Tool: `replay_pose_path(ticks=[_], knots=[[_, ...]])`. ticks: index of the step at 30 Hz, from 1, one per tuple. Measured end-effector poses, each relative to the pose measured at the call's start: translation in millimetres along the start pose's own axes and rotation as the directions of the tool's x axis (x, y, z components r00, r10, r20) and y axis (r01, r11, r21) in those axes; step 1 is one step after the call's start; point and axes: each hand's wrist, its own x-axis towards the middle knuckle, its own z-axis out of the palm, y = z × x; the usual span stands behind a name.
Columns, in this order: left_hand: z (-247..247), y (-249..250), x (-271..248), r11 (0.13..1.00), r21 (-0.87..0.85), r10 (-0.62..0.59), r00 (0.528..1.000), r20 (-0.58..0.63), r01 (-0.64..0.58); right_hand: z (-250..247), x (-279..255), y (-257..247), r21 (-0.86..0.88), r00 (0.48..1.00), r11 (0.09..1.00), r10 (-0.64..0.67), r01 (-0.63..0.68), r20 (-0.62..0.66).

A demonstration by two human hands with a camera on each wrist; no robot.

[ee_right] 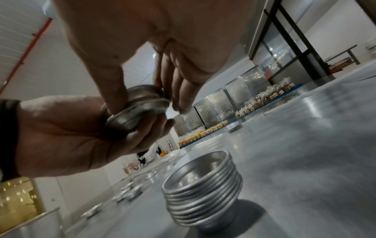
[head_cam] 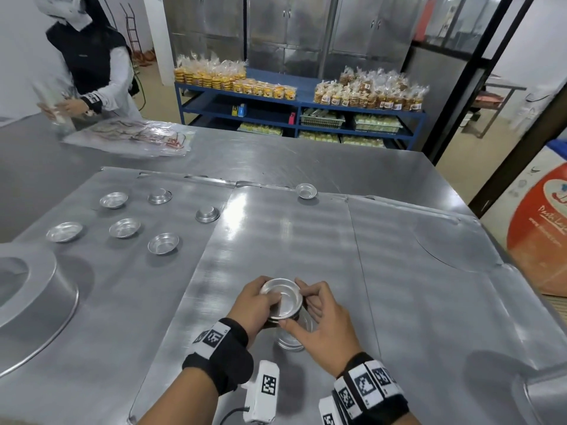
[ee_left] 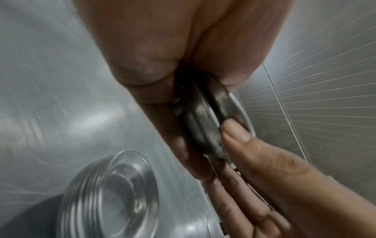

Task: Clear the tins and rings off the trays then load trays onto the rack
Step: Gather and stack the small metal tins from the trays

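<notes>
Above nested stack (ee_right: 201, 190): tins (head_cam: 283, 297) pinched between left hand (head_cam: 254, 305) and right hand (head_cam: 322, 323) fingers (ee_right: 116, 90).

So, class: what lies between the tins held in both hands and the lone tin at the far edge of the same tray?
Nothing: in the head view bare tray stretches from the held tins to the lone tin.

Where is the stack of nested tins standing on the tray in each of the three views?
Head: the stack of nested tins sits low centre, mostly hidden under the right hand.
Left wrist: bottom left, seen from above.
Right wrist: lower centre, fully visible.
Shared landmark: the held tins, gripped by the left hand above the stack.
</notes>
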Motion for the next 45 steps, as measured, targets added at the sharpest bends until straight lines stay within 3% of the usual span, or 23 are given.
replay_pose_path(ticks=[9,13,24,35,41,45], knots=[[-11,-6,15,0.999,0.048,0.022,0.998,-0.054,-0.019,-16,32,12,-0.157,0.969,0.986,0.088,-0.052,0.231],[-10,-5,30,0.996,0.088,0.020,0.996,-0.088,-0.013,-32,72,34,-0.442,0.956,0.897,0.149,-0.024,0.251],[-8,8,92,0.978,0.207,-0.001,0.986,-0.168,0.037,-50,229,77,-0.731,0.935,0.670,0.328,-0.130,0.134],[-8,18,184,0.947,0.320,0.058,0.981,-0.188,0.005,-60,392,133,-0.855,0.962,0.501,0.274,-0.135,0.008],[-9,20,225,0.941,0.338,0.103,0.975,-0.198,-0.031,-57,464,163,-0.816,0.978,0.555,0.200,-0.160,-0.056],[-12,17,238,0.932,0.361,0.115,0.971,-0.211,-0.032,-52,495,173,-0.804,0.971,0.557,0.217,-0.209,-0.101]])
